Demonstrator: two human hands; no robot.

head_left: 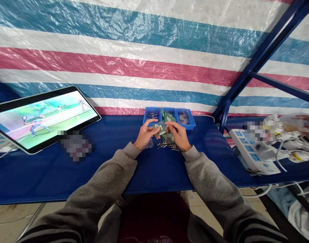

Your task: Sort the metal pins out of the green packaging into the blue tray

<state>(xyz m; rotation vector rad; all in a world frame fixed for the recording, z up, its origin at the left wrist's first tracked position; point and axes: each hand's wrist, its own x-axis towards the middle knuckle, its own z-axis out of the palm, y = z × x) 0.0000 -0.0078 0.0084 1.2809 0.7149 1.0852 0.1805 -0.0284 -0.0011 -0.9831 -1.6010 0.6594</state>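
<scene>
Between my two hands is a small clear plastic bag (pixel 160 128) with pale pieces in it. My left hand (pixel 146 134) has its fingers closed on the bag's left side. At the bag's right edge, the fingers of my right hand (pixel 179 135) are pinched together on it. Just below lies a loose pile of small metal pins (pixel 167 145) on the blue table, partly hidden by my right hand. Another clear bag (pixel 149 144) lies beside my left wrist. Behind my hands sits a blue tray (pixel 192 125) with three compartments, holding metal pins, a green bag (pixel 169 115) and clear bags (pixel 184 117).
A lit tablet (pixel 47 118) leans at the left, near a blurred-out item (pixel 77 146). On the right are a power strip (pixel 254 152), cables and plugs, and another person's hand (pixel 307 125). A blue metal frame (pixel 245 74) rises before a striped sheet (pixel 144 67).
</scene>
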